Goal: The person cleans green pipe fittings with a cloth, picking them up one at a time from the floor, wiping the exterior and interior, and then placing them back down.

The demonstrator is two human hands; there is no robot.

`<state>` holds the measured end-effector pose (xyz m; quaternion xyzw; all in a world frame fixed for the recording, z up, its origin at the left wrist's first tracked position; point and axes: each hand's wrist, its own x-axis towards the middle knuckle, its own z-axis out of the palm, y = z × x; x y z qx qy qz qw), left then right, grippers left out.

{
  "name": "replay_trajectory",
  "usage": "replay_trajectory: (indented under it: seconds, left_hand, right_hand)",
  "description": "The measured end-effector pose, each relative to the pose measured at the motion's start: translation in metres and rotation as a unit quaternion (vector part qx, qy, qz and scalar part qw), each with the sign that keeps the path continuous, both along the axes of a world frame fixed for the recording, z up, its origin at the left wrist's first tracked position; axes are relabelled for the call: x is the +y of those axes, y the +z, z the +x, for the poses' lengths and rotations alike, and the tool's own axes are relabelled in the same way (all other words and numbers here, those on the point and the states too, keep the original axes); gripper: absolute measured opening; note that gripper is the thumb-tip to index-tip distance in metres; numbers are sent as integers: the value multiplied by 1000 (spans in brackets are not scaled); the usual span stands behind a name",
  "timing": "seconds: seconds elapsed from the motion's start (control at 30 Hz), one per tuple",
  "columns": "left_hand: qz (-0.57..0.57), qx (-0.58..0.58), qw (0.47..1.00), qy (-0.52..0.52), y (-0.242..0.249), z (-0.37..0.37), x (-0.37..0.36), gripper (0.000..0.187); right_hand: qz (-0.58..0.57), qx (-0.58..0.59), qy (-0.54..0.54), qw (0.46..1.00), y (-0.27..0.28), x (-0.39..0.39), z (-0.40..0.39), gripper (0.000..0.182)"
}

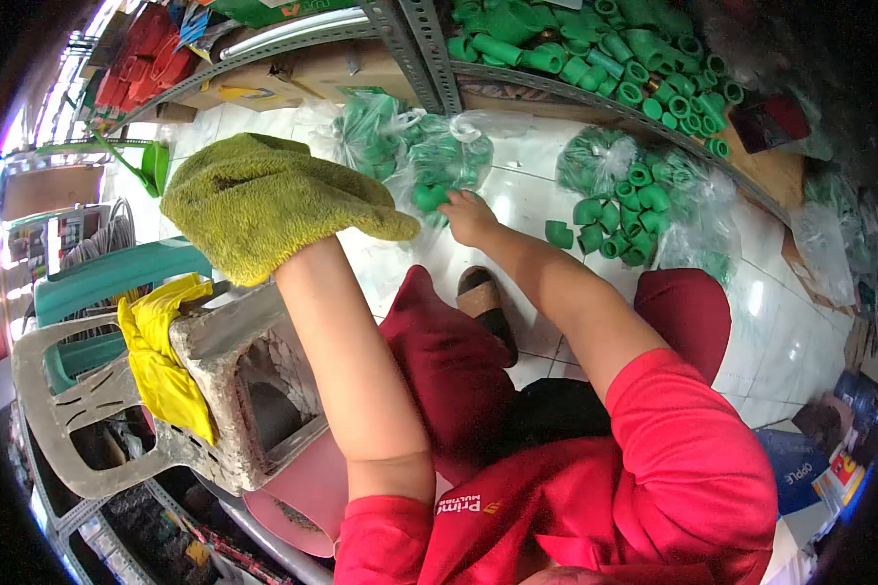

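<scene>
A yellow-green towel cloth (278,200) covers my left hand, hiding its fingers; only the left wrist (310,261) shows below it. The cloth is bunched round the hand, held up in front of me. Lower and further right, my right hand (468,218) has its fingers closed at the edge of a green pipe fitting (429,197). That fitting lies against a clear plastic bag (449,156) of green fittings on the floor. To the right of my right hand, loose green elbow fittings (619,219) lie in a heap.
A shelf (595,78) full of green fittings runs along the back right. Another tied bag (595,158) sits under it. At left are a grey plastic chair (44,356) and a yellow cloth (161,356). A sandalled foot (480,297) rests on the white tiles.
</scene>
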<state>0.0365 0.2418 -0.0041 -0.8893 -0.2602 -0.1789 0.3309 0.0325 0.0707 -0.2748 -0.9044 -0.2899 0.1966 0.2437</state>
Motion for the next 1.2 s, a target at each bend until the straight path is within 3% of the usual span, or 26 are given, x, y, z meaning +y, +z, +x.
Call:
replay_trajectory:
  seconds: [0.07, 0.13, 0.27, 0.33, 0.47, 0.5, 0.53, 0.57, 0.6, 0.67, 0.87, 0.97, 1.07, 1.13, 1.2]
  left_hand:
    - [28, 83, 995, 55, 19, -2, -15, 32]
    - [53, 164, 979, 110, 38, -4, -32, 33]
    - [77, 231, 958, 152, 37, -4, -28, 34]
    - [90, 260, 947, 167, 32, -6, -23, 34]
    - [114, 314, 923, 194, 28, -8, -20, 34]
    - [114, 314, 922, 194, 29, -10, -21, 34]
    - [46, 293, 939, 176, 38, -11, -29, 34]
    - [-23, 271, 950, 157, 43, -11, -32, 33]
    - [-23, 271, 950, 156, 34, -12, -24, 33]
    - [-110, 108, 987, 39, 13, -15, -5, 34]
    - [-67, 148, 985, 57, 23, -11, -18, 36]
    - [-87, 166, 981, 53, 33, -10, -31, 35]
    - [-115, 194, 973, 44, 41, -3, -46, 34]
    - [-133, 214, 967, 38, 48, 5, -51, 34]
    - [-151, 226, 962, 30, 59, 1, -67, 33]
  right_hand:
    - [-21, -37, 14, 999, 9, 13, 6, 38]
    - [-54, -9, 37, 998, 14, 21, 10, 58]
    - [-66, -1, 14, 998, -1, 30, -1, 58]
    - [7, 85, -14, 996, -8, 24, -6, 59]
    - [-43, 47, 21, 998, -18, 19, -15, 59]
    - [-48, 53, -22, 997, -21, 23, -13, 57]
    - [-52, 58, -64, 995, -17, 27, -11, 56]
    - [-52, 57, -65, 995, -12, 29, -9, 56]
    - [-17, 37, -79, 996, -8, 30, -7, 58]
    - [19, 16, -93, 995, 0, 37, -5, 60]
    - [20, 10, -97, 995, -9, 49, -2, 43]
    - [-16, 48, -72, 996, -17, 29, -10, 35]
    - [-26, 56, -120, 991, -35, 4, -26, 34]
    - [124, 98, -149, 976, -40, -16, -30, 46]
    - [153, 71, -151, 974, -36, -36, -18, 53]
